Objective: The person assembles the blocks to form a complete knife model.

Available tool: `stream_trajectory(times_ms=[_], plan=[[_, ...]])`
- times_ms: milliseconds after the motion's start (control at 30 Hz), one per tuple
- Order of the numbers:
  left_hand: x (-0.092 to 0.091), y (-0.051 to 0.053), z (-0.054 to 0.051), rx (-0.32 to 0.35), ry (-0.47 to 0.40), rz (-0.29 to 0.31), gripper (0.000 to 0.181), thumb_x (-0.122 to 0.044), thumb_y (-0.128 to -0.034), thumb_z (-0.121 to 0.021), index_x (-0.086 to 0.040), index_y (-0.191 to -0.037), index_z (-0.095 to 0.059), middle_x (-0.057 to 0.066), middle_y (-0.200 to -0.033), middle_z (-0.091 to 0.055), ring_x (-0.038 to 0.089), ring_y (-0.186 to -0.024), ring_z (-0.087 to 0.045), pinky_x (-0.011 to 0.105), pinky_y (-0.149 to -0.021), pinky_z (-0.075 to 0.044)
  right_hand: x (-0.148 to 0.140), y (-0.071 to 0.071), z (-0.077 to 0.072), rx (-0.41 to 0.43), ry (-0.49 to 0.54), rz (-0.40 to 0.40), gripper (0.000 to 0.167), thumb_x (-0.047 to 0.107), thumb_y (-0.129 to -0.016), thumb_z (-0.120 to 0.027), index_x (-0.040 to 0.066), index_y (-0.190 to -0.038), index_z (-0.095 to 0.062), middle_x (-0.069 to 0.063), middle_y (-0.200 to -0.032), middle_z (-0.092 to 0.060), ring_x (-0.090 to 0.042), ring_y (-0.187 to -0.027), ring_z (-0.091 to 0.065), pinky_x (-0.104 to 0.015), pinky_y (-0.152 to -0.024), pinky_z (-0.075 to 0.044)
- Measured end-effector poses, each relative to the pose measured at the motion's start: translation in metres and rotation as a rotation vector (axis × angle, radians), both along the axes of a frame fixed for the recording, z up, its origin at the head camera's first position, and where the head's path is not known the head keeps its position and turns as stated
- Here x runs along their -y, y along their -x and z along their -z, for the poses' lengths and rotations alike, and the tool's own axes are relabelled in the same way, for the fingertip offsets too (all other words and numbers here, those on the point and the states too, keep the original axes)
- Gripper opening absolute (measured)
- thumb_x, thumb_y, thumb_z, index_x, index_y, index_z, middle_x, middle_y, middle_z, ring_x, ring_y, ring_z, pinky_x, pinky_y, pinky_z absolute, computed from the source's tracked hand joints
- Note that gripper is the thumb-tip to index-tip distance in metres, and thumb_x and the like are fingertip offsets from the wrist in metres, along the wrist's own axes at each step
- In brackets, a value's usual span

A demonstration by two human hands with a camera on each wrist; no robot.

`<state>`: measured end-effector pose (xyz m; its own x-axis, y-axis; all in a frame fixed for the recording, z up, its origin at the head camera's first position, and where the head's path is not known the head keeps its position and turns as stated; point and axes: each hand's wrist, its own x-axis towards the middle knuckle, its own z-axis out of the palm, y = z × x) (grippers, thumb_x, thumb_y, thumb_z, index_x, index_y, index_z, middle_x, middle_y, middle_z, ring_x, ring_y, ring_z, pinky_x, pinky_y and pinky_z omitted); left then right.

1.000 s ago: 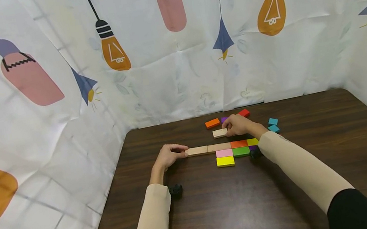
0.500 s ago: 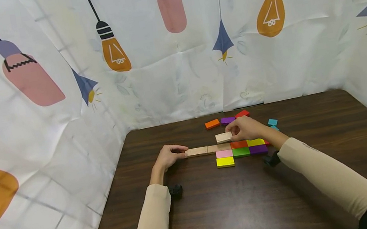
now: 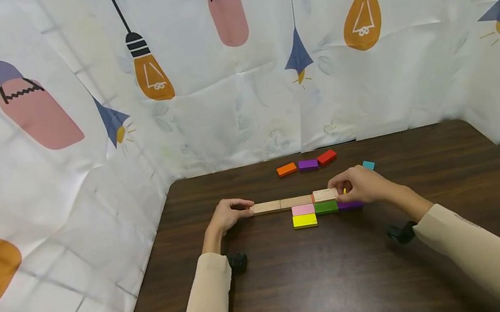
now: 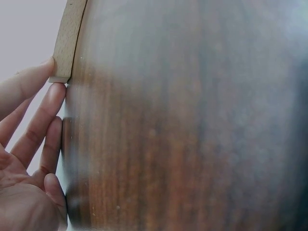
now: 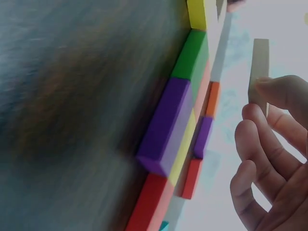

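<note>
White curtains [image 3: 251,117] printed with hanging bulbs and lamps stand behind a dark wood-grain worktop [image 3: 302,290]. On it, coloured blocks lie side by side in rows. The left hand [image 3: 227,216] has its thumb and fingers closed lightly about the outer end of the leftmost wooden block [image 3: 266,207], probably to keep the row straight. The right hand's grip [image 3: 361,183] pinches a short wooden piece [image 3: 325,195] by one end, above the row and apart from it; holding only the end likely leaves the rest free to be lined up. Nearer the person, a pink block [image 3: 302,209], a green block [image 3: 326,208] and a purple block [image 5: 166,120] sit flush, perhaps for support, with a yellow block [image 3: 304,221] in front of the pink. Loose orange [image 3: 286,169], violet [image 3: 308,165] and red [image 3: 327,157] pieces lie beyond, seemingly as spares within reach. No brand, label or writing can be read anywhere.
</note>
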<state>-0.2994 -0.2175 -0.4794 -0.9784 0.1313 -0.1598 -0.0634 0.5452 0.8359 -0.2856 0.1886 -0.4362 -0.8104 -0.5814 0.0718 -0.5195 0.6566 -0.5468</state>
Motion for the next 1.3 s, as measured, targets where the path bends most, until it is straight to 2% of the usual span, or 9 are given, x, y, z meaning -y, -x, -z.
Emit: stream_trajectory(times_ms=[233, 433, 667, 833, 1133, 1300], plan=[[0.002, 0.0, 0.001, 0.0, -0.003, 0.002, 0.023, -0.019, -0.0903, -0.08, -0.018, -0.114, -0.08, 0.006, -0.121, -0.072, 0.031, -0.121, -0.06, 0.057, -0.11, -0.044, -0.018, -0.013, 0.009, 0.019, -0.008, 0.011, 0.026, 0.019, -0.089, -0.079, 0.012, -0.114, -0.074, 0.012, -0.076, -0.064, -0.005, -0.066, -0.056, -0.021, -0.061, -0.048], [0.002, 0.0, 0.001, -0.01, 0.013, 0.01, 0.023, -0.02, -0.0908, -0.08, -0.019, -0.114, -0.08, 0.005, -0.121, -0.072, 0.03, -0.12, -0.061, 0.056, -0.109, -0.045, -0.021, -0.025, 0.017, 0.062, -0.04, 0.028, 0.03, 0.02, -0.088, -0.081, 0.009, -0.115, -0.075, 0.012, -0.073, -0.061, -0.006, -0.066, -0.054, -0.021, -0.06, -0.047], [0.002, 0.0, 0.001, -0.011, 0.011, 0.017, 0.024, -0.02, -0.091, -0.08, -0.019, -0.114, -0.08, 0.006, -0.122, -0.072, 0.03, -0.118, -0.061, 0.055, -0.108, -0.046, -0.018, -0.032, 0.027, 0.045, -0.102, 0.016, 0.022, 0.023, -0.087, -0.081, 0.016, -0.108, -0.075, 0.015, -0.07, -0.057, -0.002, -0.063, -0.049, -0.02, -0.059, -0.042], [0.002, 0.001, 0.002, -0.009, 0.006, 0.017, 0.023, -0.02, -0.0905, -0.08, -0.019, -0.113, -0.08, 0.005, -0.12, -0.073, 0.03, -0.118, -0.062, 0.055, -0.107, -0.047, -0.014, -0.035, 0.029, 0.044, -0.114, 0.013, 0.019, 0.022, -0.087, -0.08, 0.019, -0.104, -0.073, 0.015, -0.07, -0.056, -0.001, -0.063, -0.048, -0.021, -0.059, -0.04], [0.002, 0.001, 0.002, -0.008, 0.0, 0.013, 0.022, -0.019, -0.0906, -0.08, -0.018, -0.113, -0.081, 0.005, -0.119, -0.073, 0.028, -0.115, -0.062, 0.053, -0.106, -0.048, -0.011, -0.037, 0.029, 0.038, -0.121, 0.037, 0.02, 0.022, -0.087, -0.08, 0.017, -0.105, -0.073, 0.015, -0.071, -0.058, -0.001, -0.063, -0.051, -0.021, -0.061, -0.043], [0.001, -0.001, 0.0, 0.001, -0.009, 0.013, 0.023, -0.018, -0.0905, -0.08, -0.018, -0.114, -0.08, 0.005, -0.12, -0.072, 0.029, -0.117, -0.062, 0.054, -0.107, -0.047, -0.012, -0.036, 0.029, 0.043, -0.098, 0.016, 0.017, 0.022, -0.088, -0.08, 0.018, -0.104, -0.074, 0.014, -0.072, -0.058, -0.001, -0.063, -0.051, -0.021, -0.061, -0.043]])
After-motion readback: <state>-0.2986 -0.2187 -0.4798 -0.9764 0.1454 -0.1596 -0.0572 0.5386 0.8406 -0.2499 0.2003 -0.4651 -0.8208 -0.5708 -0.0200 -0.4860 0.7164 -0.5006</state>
